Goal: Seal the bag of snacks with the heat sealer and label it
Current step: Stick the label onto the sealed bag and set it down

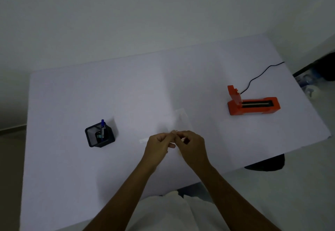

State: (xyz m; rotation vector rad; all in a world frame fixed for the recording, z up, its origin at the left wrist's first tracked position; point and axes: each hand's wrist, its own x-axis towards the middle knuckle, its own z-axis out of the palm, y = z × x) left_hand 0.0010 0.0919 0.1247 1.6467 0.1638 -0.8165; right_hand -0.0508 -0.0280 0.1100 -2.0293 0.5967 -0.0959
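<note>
A clear plastic bag [182, 120] lies on the white table [72, 103], just beyond my hands; its contents are hard to make out. My left hand [157, 144] and my right hand [192, 145] meet above the bag's near edge, fingers curled, pinching a small pale thing between them that looks like a label or the bag's edge. A pale strip [143, 141] lies left of my left hand. The orange heat sealer [252, 103] stands at the right with its lid raised, well away from both hands.
A black mesh pen holder [99, 136] with a blue pen [102, 128] stands at the left. The sealer's black cable [261, 73] runs to the table's back right corner. The table's right edge slants close to the sealer. A white wall lies behind.
</note>
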